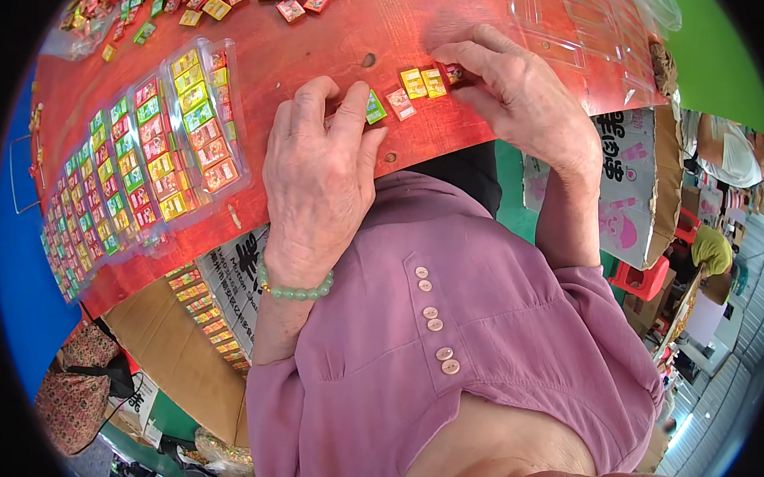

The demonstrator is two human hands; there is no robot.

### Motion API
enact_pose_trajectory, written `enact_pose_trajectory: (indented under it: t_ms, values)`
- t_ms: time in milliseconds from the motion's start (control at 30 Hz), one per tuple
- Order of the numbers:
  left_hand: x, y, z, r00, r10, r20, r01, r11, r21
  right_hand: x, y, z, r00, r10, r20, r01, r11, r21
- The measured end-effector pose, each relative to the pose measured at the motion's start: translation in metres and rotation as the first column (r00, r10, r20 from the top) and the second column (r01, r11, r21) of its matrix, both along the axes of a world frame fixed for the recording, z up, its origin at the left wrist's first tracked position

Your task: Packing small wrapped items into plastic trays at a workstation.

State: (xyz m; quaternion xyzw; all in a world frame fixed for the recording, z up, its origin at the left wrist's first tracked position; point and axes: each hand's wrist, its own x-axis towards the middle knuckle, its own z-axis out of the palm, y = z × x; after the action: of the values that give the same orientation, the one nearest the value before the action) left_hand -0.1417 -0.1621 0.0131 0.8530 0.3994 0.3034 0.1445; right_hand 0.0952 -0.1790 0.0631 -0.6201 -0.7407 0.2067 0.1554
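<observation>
A short row of small flat packets lies on the red table between my hands. In it are two yellow packets (423,83) side by side, a pale pink packet (401,104) and a green packet (375,108). My left hand (318,157), with a green bead bracelet (298,292) at its wrist, has curled fingers against the green packet at the row's left end. A bit of another packet shows beneath those fingers. At the right end, the thumb and fingers of my right hand (520,86) close round a dark red packet (454,74), mostly hidden by them.
Clear plastic trays (243,151) filled with rows of coloured packets stand on the left of the red table (299,39). Loose packets (290,9) are scattered along the far side. Bare clear trays (551,22) lie far right. Open cardboard boxes (180,346) sit below the near edge.
</observation>
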Motion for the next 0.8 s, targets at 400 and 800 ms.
enact_pose_trajectory:
  t_ms: [400,800]
  values:
    - [0.016,0.002,-0.002,0.998,0.051,-0.026,-0.05,0.998,0.049,-0.005,0.008,-0.016,0.976,0.11,-0.187,-0.108,0.994,0.022]
    - [0.002,0.004,0.002,0.99,0.022,0.14,0.011,0.973,-0.231,-0.007,0.004,-0.025,0.983,0.15,-0.101,-0.134,0.979,0.155]
